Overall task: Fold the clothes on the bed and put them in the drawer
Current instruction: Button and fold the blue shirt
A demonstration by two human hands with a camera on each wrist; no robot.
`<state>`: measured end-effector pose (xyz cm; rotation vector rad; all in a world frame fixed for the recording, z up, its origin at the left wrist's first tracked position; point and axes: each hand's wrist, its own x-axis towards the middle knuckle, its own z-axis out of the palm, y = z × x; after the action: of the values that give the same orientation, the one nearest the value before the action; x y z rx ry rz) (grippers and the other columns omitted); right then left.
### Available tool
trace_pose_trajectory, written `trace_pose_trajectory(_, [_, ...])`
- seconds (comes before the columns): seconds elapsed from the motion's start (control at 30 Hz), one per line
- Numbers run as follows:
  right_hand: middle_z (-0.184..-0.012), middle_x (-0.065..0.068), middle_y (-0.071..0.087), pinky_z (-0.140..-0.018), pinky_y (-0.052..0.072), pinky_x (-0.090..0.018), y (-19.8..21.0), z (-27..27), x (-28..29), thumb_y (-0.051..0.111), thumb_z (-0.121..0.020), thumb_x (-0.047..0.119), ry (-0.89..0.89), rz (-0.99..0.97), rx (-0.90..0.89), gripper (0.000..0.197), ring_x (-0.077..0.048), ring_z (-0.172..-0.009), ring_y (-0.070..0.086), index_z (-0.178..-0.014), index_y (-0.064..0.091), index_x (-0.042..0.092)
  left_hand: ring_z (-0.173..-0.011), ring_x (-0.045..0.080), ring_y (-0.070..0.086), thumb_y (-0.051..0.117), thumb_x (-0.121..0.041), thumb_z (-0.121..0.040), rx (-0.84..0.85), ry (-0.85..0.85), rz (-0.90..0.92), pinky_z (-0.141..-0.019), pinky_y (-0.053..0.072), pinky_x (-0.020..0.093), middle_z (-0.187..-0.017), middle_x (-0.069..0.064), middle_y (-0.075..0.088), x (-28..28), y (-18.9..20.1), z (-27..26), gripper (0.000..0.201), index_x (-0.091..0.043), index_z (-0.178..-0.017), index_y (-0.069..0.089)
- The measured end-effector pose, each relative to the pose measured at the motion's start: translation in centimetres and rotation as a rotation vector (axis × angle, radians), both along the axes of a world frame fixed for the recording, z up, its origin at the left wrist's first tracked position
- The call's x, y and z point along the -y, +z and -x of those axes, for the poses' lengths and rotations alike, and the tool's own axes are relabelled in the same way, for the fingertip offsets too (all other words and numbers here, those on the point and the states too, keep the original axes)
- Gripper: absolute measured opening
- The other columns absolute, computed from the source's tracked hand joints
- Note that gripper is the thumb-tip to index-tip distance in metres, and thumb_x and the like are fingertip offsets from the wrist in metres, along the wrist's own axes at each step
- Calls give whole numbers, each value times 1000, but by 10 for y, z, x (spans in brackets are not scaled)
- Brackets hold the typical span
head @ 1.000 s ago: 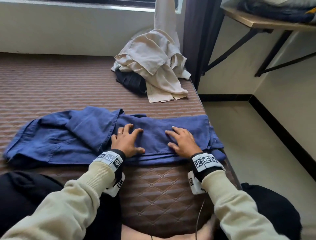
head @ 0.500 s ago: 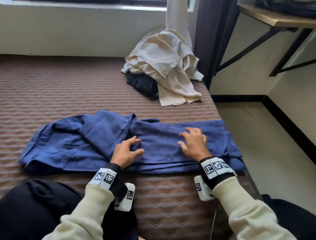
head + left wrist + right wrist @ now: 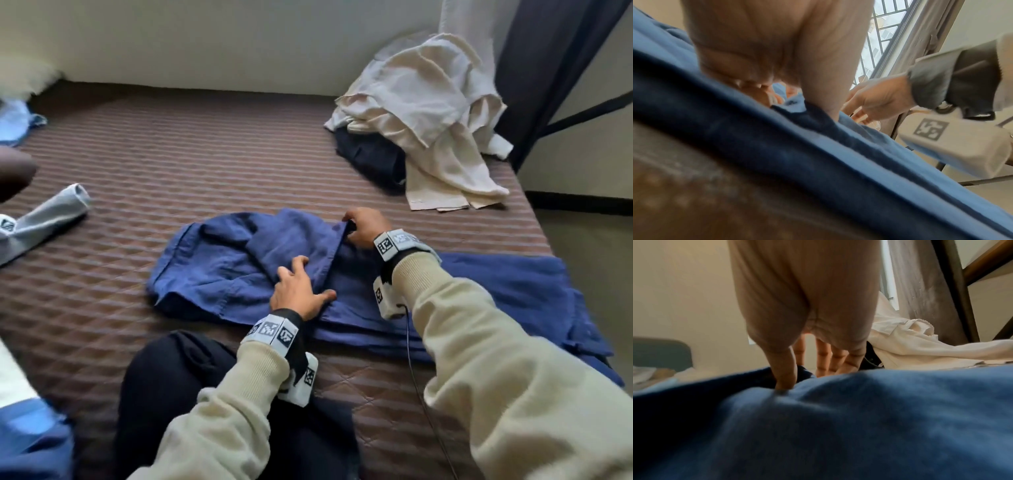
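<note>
A blue garment point(image 3: 212, 270) lies on the brown striped bed point(image 3: 171, 161), its right part folded into a long flat band point(image 3: 507, 291). A flap of it crosses the middle. My right hand point(image 3: 356, 228) pinches the far end of that flap's edge; in the right wrist view the thumb point(image 3: 785, 378) digs into the blue cloth point(image 3: 879, 410) with the fingers behind it. My left hand point(image 3: 301, 287) sits on the near end of the flap. In the left wrist view its fingers point(image 3: 760, 92) curl in on the blue cloth point(image 3: 818, 162) and the thumb presses the fold.
A crumpled cream garment point(image 3: 421, 113) lies over a dark one point(image 3: 373, 157) at the bed's far right corner. A grey-white cloth point(image 3: 44, 216) and a pale blue one point(image 3: 17, 120) lie at the left. Black fabric point(image 3: 191, 377) covers my lap. The bed's right edge drops to the floor point(image 3: 589, 233).
My right hand left the flat folded band and went up left to pinch the flap's far edge. My left hand slid onto the flap. The view swung left.
</note>
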<state>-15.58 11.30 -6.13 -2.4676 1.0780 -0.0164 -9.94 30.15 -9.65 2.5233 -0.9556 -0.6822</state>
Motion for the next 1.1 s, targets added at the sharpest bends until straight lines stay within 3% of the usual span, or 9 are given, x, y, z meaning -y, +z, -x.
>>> trace_pose_trajectory(0.1, [-114, -10, 68, -97, 49, -47, -13, -12, 0, 66, -82, 18, -83, -15, 6, 26, -33, -111, 61, -106, 73, 25, -123, 39, 48, 76, -51, -74, -67, -8, -22, -102, 39, 43, -134, 15, 35, 2, 2, -5, 86, -25, -138, 25])
trace_pose_trajectory(0.3, [-105, -6, 72, -86, 52, -33, 11, -9, -18, 58, -85, 12, -455, -25, 503, 25, -28, -98, 64, -98, 75, 24, -127, 39, 44, 79, -46, -72, -135, 45, 9, -107, 36, 44, -138, 17, 31, 3, 0, -6, 101, -27, -146, 13])
trace_pose_trajectory(0.43, [-71, -8, 64, -53, 54, -29, 19, -5, -61, 47, -95, 2, -368, -433, 1019, 27, -16, -56, 60, -93, 65, 22, -132, 41, 37, 78, -45, -74, -122, 73, 9, -108, 33, 47, -141, 19, 28, 2, 1, -1, 121, -30, -151, -14])
trace_pose_trajectory(0.53, [-86, 1, 67, -76, 50, -35, 18, 8, -66, 47, -92, 0, -187, -349, 1126, 36, -13, -78, 60, -87, 65, 31, -133, 41, 35, 78, -43, -75, -114, 79, 14, -108, 32, 48, -140, 19, 28, 1, 2, 3, 123, -30, -150, -18])
trace_pose_trajectory(0.7, [-83, 2, 69, -72, 47, -32, 33, 33, -40, 46, -78, -11, 90, 57, 891, 49, -18, -74, 60, -89, 73, 29, -133, 41, 32, 77, -41, -77, -86, 95, 38, -109, 31, 47, -141, 19, 26, -1, 4, 9, 120, -30, -151, -18])
trace_pose_trajectory(0.8, [-87, -4, 70, -100, 35, -49, 41, 44, -32, 48, -62, -13, 187, 610, 705, 59, -39, -97, 61, -95, 76, 26, -132, 41, 32, 76, -39, -78, -70, 106, 38, -110, 29, 45, -140, 20, 27, -2, 6, 13, 119, -29, -151, -17])
trace_pose_trajectory(0.9, [-105, -6, 68, -112, 15, -51, 51, 70, -37, 51, -66, -9, 72, 1022, 558, 68, -36, -124, 51, -118, 68, 33, -130, 42, 34, 76, -39, -79, -53, 103, 43, -110, 29, 45, -138, 21, 29, -3, 8, 15, 117, -29, -152, -16])
trace_pose_trajectory(1.0, [-111, -4, 62, -111, 13, -53, 44, 113, -59, 52, -67, -1, -111, 1127, 432, 82, -31, -129, 44, -139, 50, 38, -128, 42, 36, 74, -37, -81, -35, 99, 51, -108, 31, 48, -135, 21, 33, -5, 9, 18, 113, -33, -152, -14])
trace_pose_trajectory(1.1, [-118, -13, 57, -101, 26, -53, 19, 156, -76, 53, -66, 3, -428, 903, 446, 92, -34, -127, 42, -150, 31, 32, -126, 37, 45, 67, -21, -85, 6, 148, 102, -99, 36, 54, -133, 16, 48, -8, 18, 30, 101, -33, -153, -8])
